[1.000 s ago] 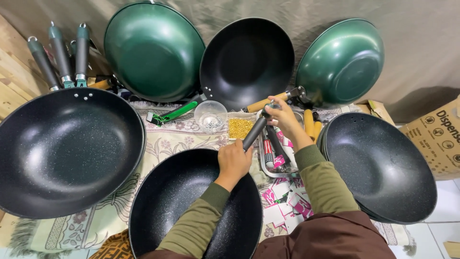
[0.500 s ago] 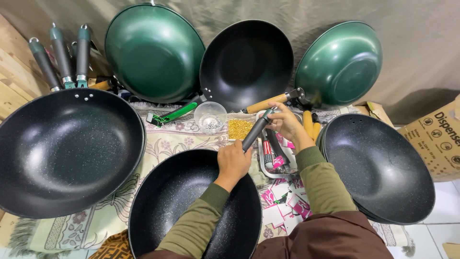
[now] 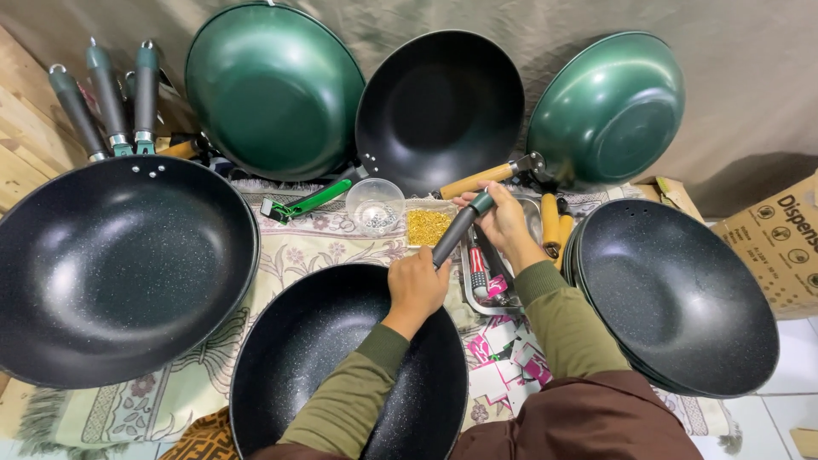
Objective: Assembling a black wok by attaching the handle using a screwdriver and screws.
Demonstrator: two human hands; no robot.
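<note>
A black speckled wok (image 3: 324,358) lies in front of me on a patterned cloth. My left hand (image 3: 417,285) grips its rim where the dark grey handle (image 3: 457,232) joins it. My right hand (image 3: 503,217) is closed around the far end of that handle. Just past the hands stand a small clear bowl (image 3: 375,204) of silvery bits and a tray of small gold-coloured pieces (image 3: 426,226). A red-handled tool (image 3: 479,274) lies in a metal tray under my right hand.
A large black wok (image 3: 111,264) sits at the left and a stack of black woks (image 3: 682,298) at the right. Two green woks (image 3: 273,85) (image 3: 609,106) and a black wok (image 3: 439,106) lean against the back. Loose handles (image 3: 111,98) stand far left. A cardboard box (image 3: 775,243) is at the right edge.
My right hand has shifted slightly along the handle's far end. The left hand and the wok have stayed in place.
</note>
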